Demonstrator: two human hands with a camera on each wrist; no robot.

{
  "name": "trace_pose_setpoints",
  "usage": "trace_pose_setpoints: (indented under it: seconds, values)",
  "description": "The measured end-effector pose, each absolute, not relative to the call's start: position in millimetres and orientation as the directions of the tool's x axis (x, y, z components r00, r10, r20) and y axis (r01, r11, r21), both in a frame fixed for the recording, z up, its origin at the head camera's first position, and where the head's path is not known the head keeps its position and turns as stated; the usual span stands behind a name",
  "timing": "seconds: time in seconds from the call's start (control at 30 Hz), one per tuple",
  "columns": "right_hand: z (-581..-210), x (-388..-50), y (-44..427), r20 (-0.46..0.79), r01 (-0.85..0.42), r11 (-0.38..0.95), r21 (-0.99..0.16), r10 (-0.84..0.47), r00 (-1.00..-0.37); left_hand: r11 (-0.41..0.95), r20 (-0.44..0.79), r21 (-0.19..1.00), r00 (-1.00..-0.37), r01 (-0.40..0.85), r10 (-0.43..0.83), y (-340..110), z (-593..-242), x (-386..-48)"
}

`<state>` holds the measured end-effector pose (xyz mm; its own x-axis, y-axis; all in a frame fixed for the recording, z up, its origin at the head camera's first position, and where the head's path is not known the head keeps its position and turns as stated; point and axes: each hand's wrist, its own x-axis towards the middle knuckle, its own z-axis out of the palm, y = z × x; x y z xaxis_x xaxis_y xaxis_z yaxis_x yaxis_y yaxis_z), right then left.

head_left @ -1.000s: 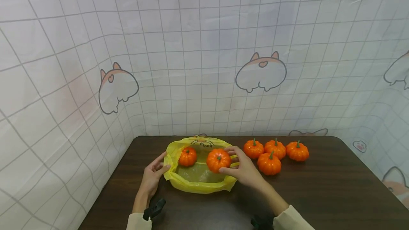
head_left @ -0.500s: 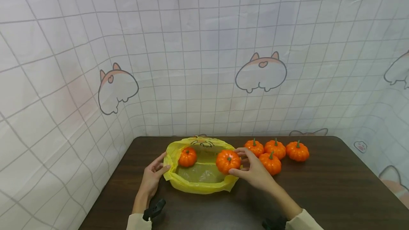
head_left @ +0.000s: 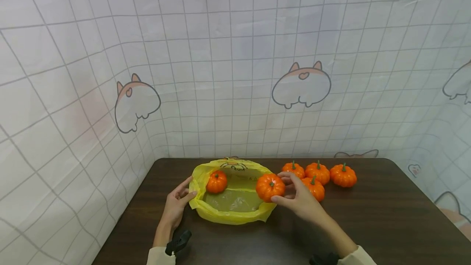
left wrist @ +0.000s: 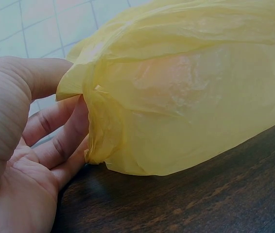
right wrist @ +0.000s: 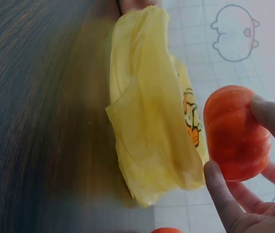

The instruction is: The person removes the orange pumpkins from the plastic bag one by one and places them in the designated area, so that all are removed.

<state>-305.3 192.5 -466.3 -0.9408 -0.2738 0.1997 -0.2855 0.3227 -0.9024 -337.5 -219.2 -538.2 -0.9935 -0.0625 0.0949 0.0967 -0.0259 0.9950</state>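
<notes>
A yellow plastic bag (head_left: 235, 216) lies with its mouth spread wide on the table, and one small orange pumpkin (head_left: 217, 182) sits inside at its left. My left hand (head_left: 175, 207) pinches the bag's left rim; in the left wrist view the thumb and fingers meet the thin yellow film (left wrist: 176, 111). Over the bag's right rim, my right hand (head_left: 302, 200) holds another pumpkin (head_left: 270, 187) by its side, stem facing me. In the right wrist view this pumpkin (right wrist: 235, 133) is raised above the table, between thumb and fingers.
Several more pumpkins (head_left: 343, 175) with green stems stand on the dark wood table (head_left: 368, 216), right of the bag and behind my right hand. A white grid-patterned cloth (head_left: 228, 113) with cartoon dogs hangs around the back and sides.
My right hand has moved to the right with its pumpkin, from over the bag's opening to its right rim. My left hand has stayed at the left rim.
</notes>
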Motion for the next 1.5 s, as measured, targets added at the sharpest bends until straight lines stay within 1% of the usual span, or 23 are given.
trace_pose_setpoints:
  seconds: [0.47, 0.7, 0.93, 1.23, 1.5]
  values:
    - [-462, -301, 204, 0.179, -0.256, 0.335, -0.907, -0.245, -0.953, -0.032, 0.088, 0.995, -0.995, 0.090, -0.053, -220, -539, -336]
    - [-458, -301, 210, 0.195, -0.271, 0.380, -0.885, -0.226, -0.954, -0.032, 0.094, 0.995, -0.994, 0.095, -0.047, -219, -538, -336]
    - [-455, -302, 222, 0.182, -0.258, 0.401, -0.879, -0.217, -0.959, -0.023, 0.108, 0.994, -0.994, 0.109, -0.029, -220, -540, -337]
    - [-450, -306, 236, 0.185, -0.255, 0.470, -0.845, -0.191, -0.964, -0.022, 0.101, 0.995, -0.995, 0.102, -0.026, -222, -540, -335]
    - [-444, -306, 249, 0.183, -0.253, 0.478, -0.841, -0.188, -0.965, -0.014, 0.093, 0.995, -0.995, 0.094, -0.033, -223, -539, -335]
